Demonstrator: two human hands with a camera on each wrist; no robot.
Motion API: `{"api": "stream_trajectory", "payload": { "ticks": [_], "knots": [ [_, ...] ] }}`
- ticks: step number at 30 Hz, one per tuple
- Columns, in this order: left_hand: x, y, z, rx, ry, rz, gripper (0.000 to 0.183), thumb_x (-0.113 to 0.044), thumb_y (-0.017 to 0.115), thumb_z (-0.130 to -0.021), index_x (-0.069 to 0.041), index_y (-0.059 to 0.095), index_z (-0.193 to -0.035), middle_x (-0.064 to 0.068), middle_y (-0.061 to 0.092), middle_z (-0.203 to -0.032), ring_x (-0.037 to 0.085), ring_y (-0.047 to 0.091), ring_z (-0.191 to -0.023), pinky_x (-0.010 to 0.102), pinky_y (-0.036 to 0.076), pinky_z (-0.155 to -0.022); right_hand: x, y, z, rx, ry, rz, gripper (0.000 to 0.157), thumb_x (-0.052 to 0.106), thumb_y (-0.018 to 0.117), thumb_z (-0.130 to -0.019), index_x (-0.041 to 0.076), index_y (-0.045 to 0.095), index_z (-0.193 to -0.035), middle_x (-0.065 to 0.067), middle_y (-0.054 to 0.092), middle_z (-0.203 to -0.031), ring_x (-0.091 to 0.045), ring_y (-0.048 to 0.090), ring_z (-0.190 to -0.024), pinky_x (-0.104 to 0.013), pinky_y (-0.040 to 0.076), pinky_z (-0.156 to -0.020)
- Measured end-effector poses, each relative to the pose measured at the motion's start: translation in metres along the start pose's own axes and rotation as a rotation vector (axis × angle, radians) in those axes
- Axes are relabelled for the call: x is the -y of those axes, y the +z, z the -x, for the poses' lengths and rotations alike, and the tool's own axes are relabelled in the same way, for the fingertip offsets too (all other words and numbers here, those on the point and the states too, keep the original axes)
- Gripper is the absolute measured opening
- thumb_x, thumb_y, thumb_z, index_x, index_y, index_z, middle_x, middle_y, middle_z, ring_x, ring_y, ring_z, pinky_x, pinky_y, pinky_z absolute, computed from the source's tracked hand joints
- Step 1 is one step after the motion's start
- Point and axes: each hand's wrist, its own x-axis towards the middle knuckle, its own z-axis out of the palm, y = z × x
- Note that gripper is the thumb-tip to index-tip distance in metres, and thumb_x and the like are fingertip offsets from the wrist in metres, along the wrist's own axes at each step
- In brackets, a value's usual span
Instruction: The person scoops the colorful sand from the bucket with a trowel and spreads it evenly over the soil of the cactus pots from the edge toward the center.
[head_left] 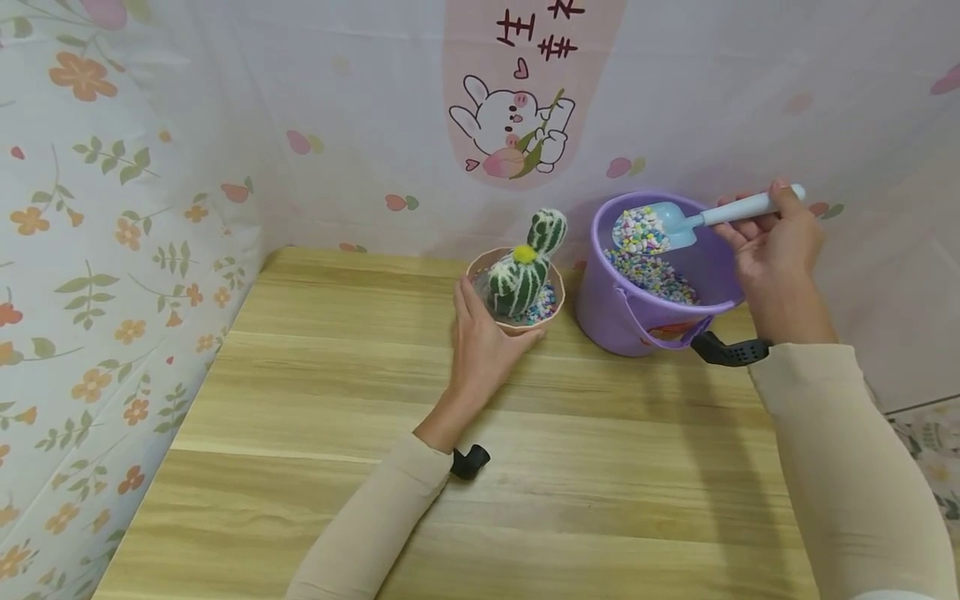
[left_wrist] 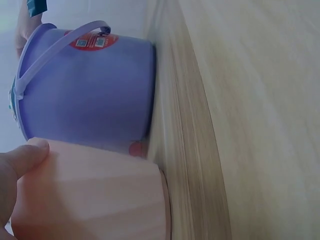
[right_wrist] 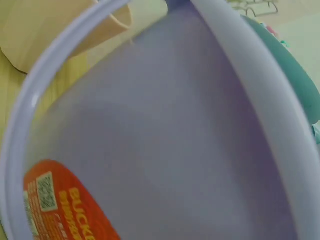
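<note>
In the head view my left hand [head_left: 477,337] grips the near left side of a pale pink flower pot [head_left: 562,292], fingers along its left and thumb at the front. A knitted green cactus [head_left: 517,290] with white stripes and a yellow flower stands in it, tilted right, with colored pebbles [head_left: 542,307] beside it. My right hand [head_left: 780,242] holds a light blue toy shovel [head_left: 678,225] by its handle, the blade heaped with pastel pebbles [head_left: 642,231] over the purple bucket [head_left: 611,304]. The left wrist view shows the pot's wall [left_wrist: 95,190] and my thumb at its rim.
More pebbles [head_left: 656,277] lie inside the bucket, whose handle [right_wrist: 25,105] hangs down on the near side. The wooden table [head_left: 300,417] meets a printed cloth backdrop [head_left: 360,125] behind the pot and bucket. A floral cloth [head_left: 112,292] hangs at the left.
</note>
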Motion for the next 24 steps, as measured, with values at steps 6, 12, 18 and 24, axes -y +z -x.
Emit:
{"api": "stream_trajectory", "payload": {
  "ticks": [6,12,18,24],
  "knots": [
    [-0.004,0.0,0.004,-0.013,-0.038,-0.017,0.134,-0.047,0.09,-0.061,0.003,0.007,-0.154,0.022,0.017,-0.158,0.039,0.037,-0.136,0.047,0.038,-0.108,-0.005,0.001,0.009,0.008,0.001,-0.012,0.044,0.013,0.06,-0.097,0.038,0.049,-0.132,-0.021,0.061,-0.095,-0.044,0.068,-0.092,-0.057,0.051,-0.076],
    [-0.006,0.002,0.007,-0.045,-0.04,-0.021,0.133,-0.046,0.09,-0.061,0.004,0.008,-0.153,0.022,0.019,-0.157,0.036,0.037,-0.137,0.043,0.038,-0.108,-0.01,0.002,0.016,-0.001,0.023,-0.017,0.032,0.013,0.061,-0.096,0.025,0.055,-0.124,-0.021,0.06,-0.095,-0.044,0.068,-0.092,-0.058,0.052,-0.074],
    [-0.007,0.001,0.01,-0.03,-0.063,-0.011,0.134,-0.045,0.09,-0.063,0.007,0.005,-0.153,0.025,0.013,-0.158,0.036,0.026,-0.143,0.042,0.033,-0.112,-0.017,0.001,0.025,0.02,0.038,-0.038,0.029,0.012,0.062,-0.095,0.022,0.054,-0.12,-0.018,0.06,-0.094,-0.043,0.068,-0.092,-0.057,0.052,-0.074],
    [-0.004,-0.003,0.008,0.009,-0.018,-0.036,0.138,-0.05,0.089,-0.061,0.009,0.003,-0.152,0.026,0.004,-0.159,0.036,0.012,-0.147,0.042,0.028,-0.115,-0.019,-0.001,0.033,0.042,0.041,-0.061,0.03,0.011,0.063,-0.094,0.022,0.054,-0.121,-0.018,0.06,-0.094,-0.043,0.068,-0.094,-0.057,0.052,-0.074]
  ]
}}
